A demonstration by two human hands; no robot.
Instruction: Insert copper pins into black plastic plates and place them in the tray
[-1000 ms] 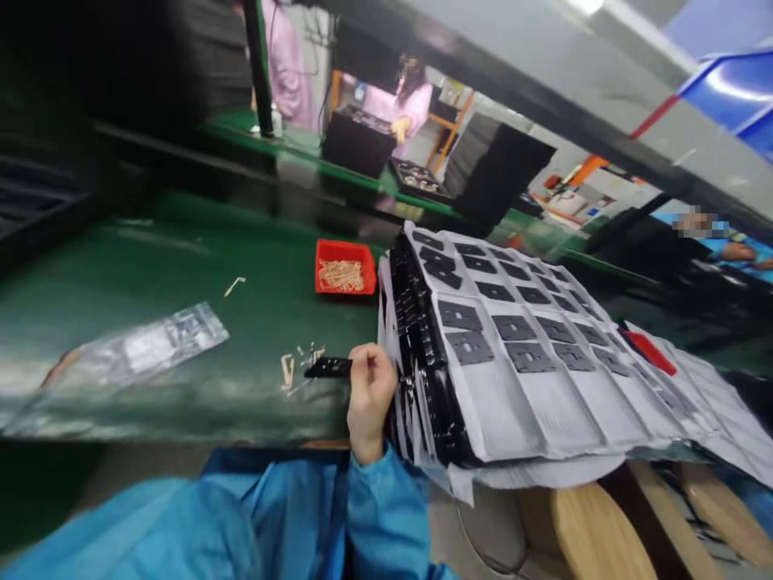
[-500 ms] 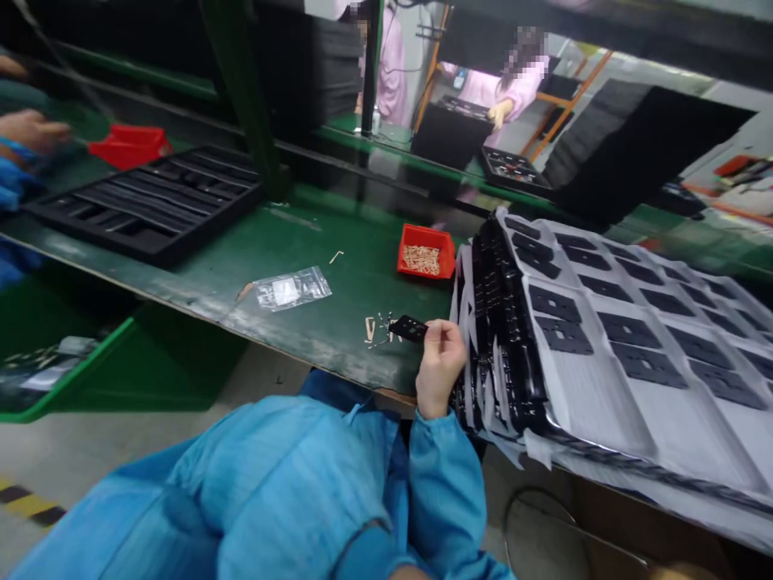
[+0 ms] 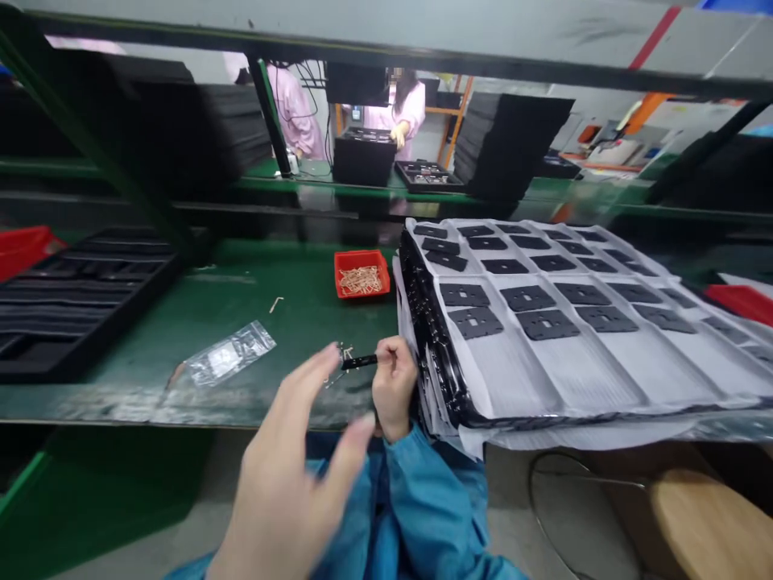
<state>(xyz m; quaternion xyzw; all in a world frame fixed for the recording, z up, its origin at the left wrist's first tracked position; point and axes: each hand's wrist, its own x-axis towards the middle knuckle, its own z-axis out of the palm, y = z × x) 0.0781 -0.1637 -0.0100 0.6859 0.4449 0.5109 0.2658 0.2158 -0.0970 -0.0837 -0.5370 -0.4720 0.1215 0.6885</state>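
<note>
My right hand (image 3: 395, 383), beside the tray stack, pinches one end of a small black plate (image 3: 360, 362) held above the green bench, tilted nearly edge-on. Close to the camera, my left hand (image 3: 295, 463) is slightly blurred, its fingers and thumb apart with nothing between them. Its fingertips point toward the plate without visibly gripping it. Small pale bent metal pieces (image 3: 347, 353) and thin pins lie around the plate, partly covered by it and by my left fingers. A red bin (image 3: 362, 274) of similar copper-coloured pieces stands behind.
Stacked lined trays (image 3: 580, 366) with black plates in their compartments fill the right side. A clear plastic bag (image 3: 229, 353) and one bent piece (image 3: 276, 304) lie to the left, near a black slotted tray (image 3: 78, 298). People in pink work across the bench.
My left hand has come into view from below, fingers spread. The view has swung to the right. My right hand still holds the black plate, now turned more edge-on.
</note>
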